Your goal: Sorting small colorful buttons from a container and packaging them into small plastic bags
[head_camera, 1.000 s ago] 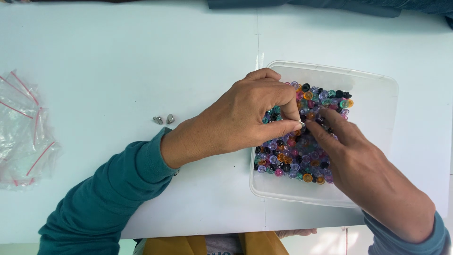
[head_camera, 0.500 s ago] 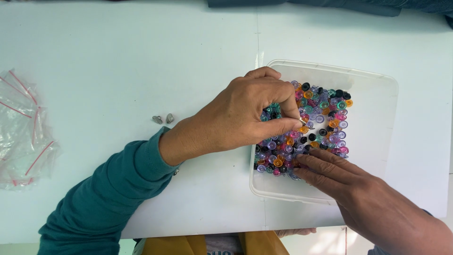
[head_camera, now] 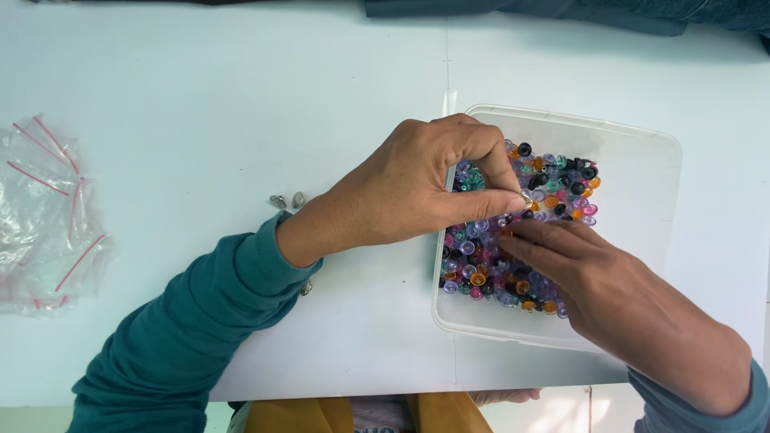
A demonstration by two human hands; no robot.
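Pinching one small bead (head_camera: 525, 198) between thumb and forefinger, the left hand (head_camera: 409, 192) hovers over the tray (head_camera: 642, 152). The right hand's (head_camera: 609, 289) fingers lie flat, together, on the beads (head_camera: 497, 256) below. They look light, hard and slippery, best nipped at the rim.

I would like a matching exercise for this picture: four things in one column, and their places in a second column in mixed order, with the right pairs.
Things:
1. small plastic bags
2. colourful beads
3. two small metal pieces
4. left hand

Places:
A. inside the clear plastic tray
B. on the table, beside the left wrist
D. at the far left edge of the table
C. over the tray's left rim, fingertips pinched above the beads

Pairs: 1-D, 2-A, 3-B, 4-C
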